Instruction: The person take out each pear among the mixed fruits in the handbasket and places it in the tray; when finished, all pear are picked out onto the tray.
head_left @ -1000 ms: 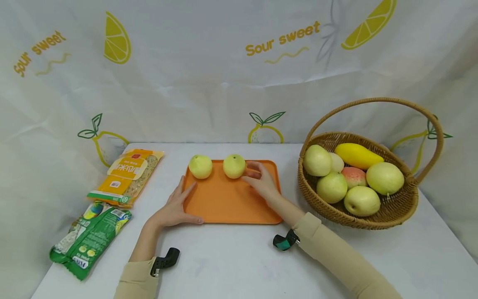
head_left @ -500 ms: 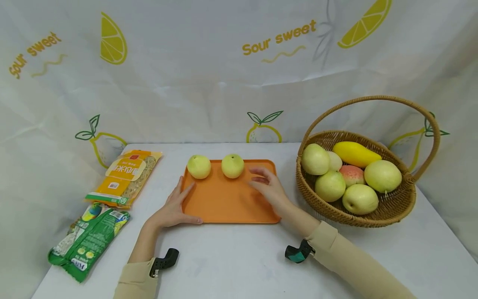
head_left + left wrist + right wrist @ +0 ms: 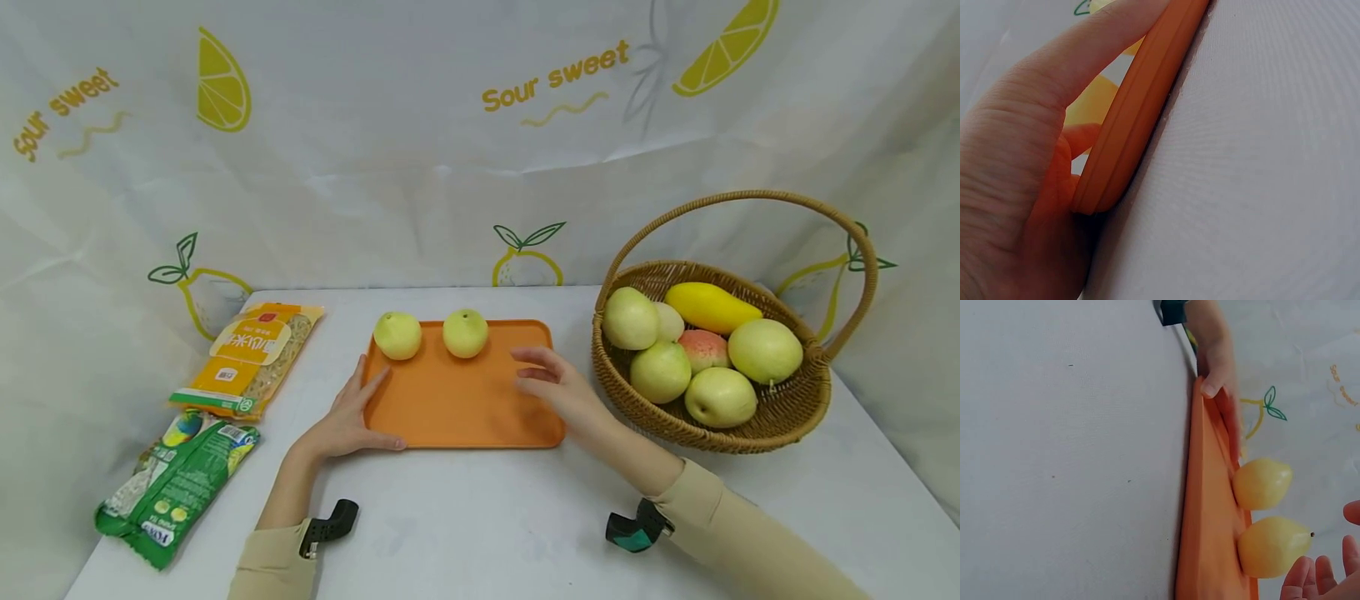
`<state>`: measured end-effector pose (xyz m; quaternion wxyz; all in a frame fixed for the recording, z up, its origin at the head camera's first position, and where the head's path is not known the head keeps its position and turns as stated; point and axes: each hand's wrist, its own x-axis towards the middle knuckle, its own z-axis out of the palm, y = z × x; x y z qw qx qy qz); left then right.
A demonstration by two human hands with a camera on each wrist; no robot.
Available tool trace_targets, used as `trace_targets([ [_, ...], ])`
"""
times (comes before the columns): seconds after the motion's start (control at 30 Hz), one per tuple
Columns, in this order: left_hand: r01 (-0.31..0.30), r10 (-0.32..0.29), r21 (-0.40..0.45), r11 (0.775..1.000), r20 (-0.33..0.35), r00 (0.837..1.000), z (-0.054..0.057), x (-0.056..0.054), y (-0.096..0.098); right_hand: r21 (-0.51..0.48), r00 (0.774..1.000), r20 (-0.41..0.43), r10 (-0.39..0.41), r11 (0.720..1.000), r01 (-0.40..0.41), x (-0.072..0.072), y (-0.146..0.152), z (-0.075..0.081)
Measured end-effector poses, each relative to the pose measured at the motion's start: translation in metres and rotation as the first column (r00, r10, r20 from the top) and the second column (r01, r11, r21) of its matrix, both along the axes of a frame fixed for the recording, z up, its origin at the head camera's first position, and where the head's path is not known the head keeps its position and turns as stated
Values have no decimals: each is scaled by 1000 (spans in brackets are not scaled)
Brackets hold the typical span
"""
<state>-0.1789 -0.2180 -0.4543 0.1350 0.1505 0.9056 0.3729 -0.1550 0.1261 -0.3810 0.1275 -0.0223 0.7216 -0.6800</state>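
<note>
An orange tray [image 3: 457, 408] lies on the white table, with two round yellow-green pears, the left pear [image 3: 398, 337] and the right pear [image 3: 465, 334], along its far side. My left hand [image 3: 348, 423] spans the tray's near left corner, fingers spread along the left side and thumb on the near edge. The left wrist view shows that thumb stretched along the tray's rim [image 3: 1125, 119]. Over the tray's right side hovers my right hand [image 3: 564, 393], fingers loosely bent and nothing between them. In the right wrist view its fingertips [image 3: 1297, 578] show at the lower right corner.
A wicker basket [image 3: 697, 437] with a tall handle stands right of the tray, holding several pears, a peach [image 3: 705, 351] and a yellow mango [image 3: 712, 307]. On the left lie an orange food packet [image 3: 243, 358] and a green packet [image 3: 180, 487]. A printed cloth hangs behind.
My right hand has drawn away from beside the right pear, back toward the right and nearer to me. The left hand, tray and both pears stay in place; the head view shifts slightly.
</note>
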Motion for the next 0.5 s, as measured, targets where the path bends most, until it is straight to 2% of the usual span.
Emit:
trace_targets([
  [0.5, -3, 3, -11, 1000, 2, 1000, 0, 0, -1, 44, 992, 17, 124, 991, -124, 23, 34, 32],
])
